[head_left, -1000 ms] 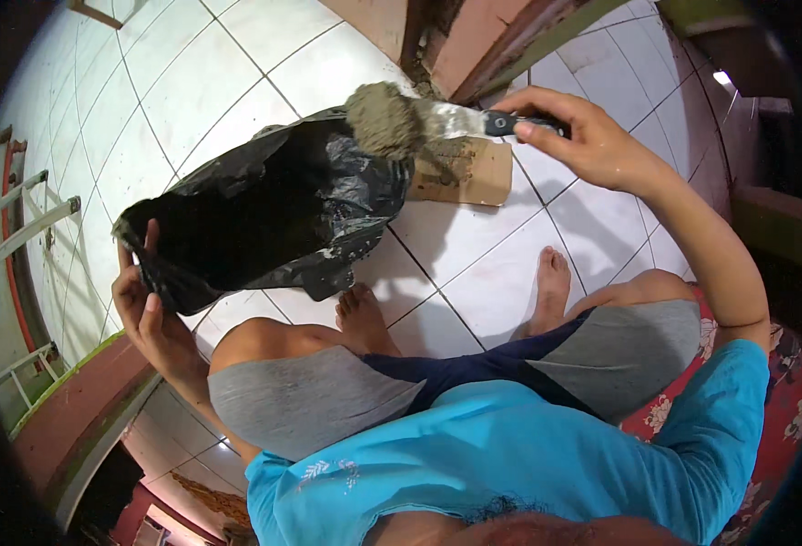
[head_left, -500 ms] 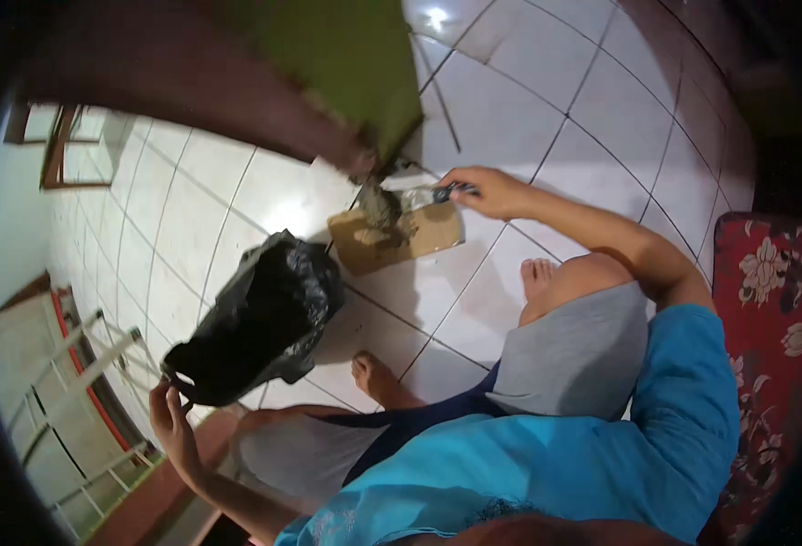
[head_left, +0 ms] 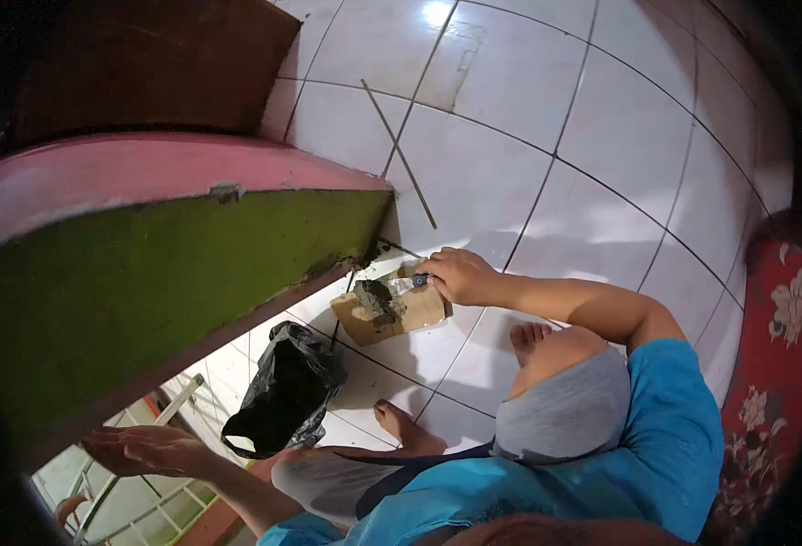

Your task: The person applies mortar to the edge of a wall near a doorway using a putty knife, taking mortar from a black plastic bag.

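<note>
1. The right hand [head_left: 460, 276] is clamped on the dark handle of the scraper [head_left: 420, 281], with the fingers curled over it from above.
2. The scraper's pale blade reaches left from the handle and meets the mortar [head_left: 376, 302], a grey, lumpy heap.
3. The mortar lies on the cardboard [head_left: 422, 316], toward its left half; the cardboard is flat on the floor [head_left: 483, 173], in front of the person and between the 2 feet.
4. The left hand [head_left: 151, 450] is free, its fingers straight and side by side, pointing left. It is close to the lower edge of the wall [head_left: 192, 246]; whether they touch, I cannot tell.
5. The bag [head_left: 284, 389], black and crumpled, rests on the floor just left of the cardboard, apart from both hands. Its dark mouth gapes toward the person.
6. The wall has 2 painted bands, green and pink, with a chipped spot where they meet. Its rough, broken corner comes near the cardboard, and dark crumbs lie there.
7. Beyond the cardboard, a thin stick [head_left: 399, 155] lies slantwise across a tile joint.
8. A red floral mat [head_left: 770, 364] is at the far right, and a pale metal frame [head_left: 101, 496] stands at the lower left.
</note>
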Demonstrator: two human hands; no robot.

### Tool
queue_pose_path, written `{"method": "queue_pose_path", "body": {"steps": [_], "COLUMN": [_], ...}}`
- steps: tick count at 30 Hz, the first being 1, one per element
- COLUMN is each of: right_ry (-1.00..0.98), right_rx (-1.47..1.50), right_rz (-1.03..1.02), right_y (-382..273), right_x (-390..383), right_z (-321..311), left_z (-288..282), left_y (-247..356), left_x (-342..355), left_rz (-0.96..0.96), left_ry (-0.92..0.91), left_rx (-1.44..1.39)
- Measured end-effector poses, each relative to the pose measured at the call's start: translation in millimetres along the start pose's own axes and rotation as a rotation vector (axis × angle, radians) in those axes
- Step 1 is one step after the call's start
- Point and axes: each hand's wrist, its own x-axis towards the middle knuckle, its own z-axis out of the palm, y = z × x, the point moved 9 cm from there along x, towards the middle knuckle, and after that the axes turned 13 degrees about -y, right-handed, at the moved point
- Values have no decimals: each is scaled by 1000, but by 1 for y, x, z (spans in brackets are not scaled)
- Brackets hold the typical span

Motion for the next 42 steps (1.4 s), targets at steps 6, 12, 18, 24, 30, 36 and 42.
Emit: {"method": "queue_pose_path", "body": {"steps": [6, 12, 18, 24, 30, 36, 42], "right_ry": [-26, -254, -263, -321, -331, -292, -303], "right_rx": [16, -44, -98, -94, -124, -164, -191], "right_rz": [-66, -71, -80, -135, -119, -173, -95], "right_y": [-4, -8, 2, -6, 1, 0, 13], "right_x": [7, 27, 43, 49, 50, 55, 50], "right_z": [-16, -8, -19, -15, -22, -17, -13], "left_z": [15, 39, 31, 24, 22, 30, 28], "left_y": [13, 25, 7, 20, 11, 21, -26], "left_x": [38, 33, 17, 12, 5, 20, -9], "left_rz": [-109, -365, -279, -229, -336, -86, -325], "left_ry": [292, 448, 654, 488, 458, 325, 478], "left_rx": [-89, -219, -429, -154, -105, -122, -422]}}
